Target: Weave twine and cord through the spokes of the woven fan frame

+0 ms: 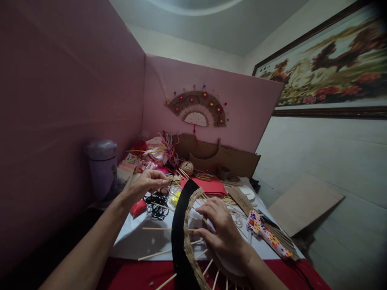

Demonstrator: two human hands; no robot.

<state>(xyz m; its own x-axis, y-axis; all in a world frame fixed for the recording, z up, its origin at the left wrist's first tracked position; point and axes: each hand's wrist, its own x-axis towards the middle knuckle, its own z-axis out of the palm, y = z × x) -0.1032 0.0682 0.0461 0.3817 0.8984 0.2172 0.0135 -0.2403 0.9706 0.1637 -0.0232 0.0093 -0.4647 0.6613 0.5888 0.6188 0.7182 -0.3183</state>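
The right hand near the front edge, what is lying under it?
The right hand presses on a half-made fan: a twine-wrapped arc beside a black arc, with thin wooden sticks fanning out beneath. The fan's middle is covered by the palm.

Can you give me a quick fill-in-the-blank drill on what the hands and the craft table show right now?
1. The right hand presses on a half-made fan edged with a ____ band.
2. The left hand reaches above a tangle of black ____.
3. A finished fan hangs on the ____ partition.
4. A lidded cup stands to the ____ of the left hand.

Missing words: black; cord; pink; left
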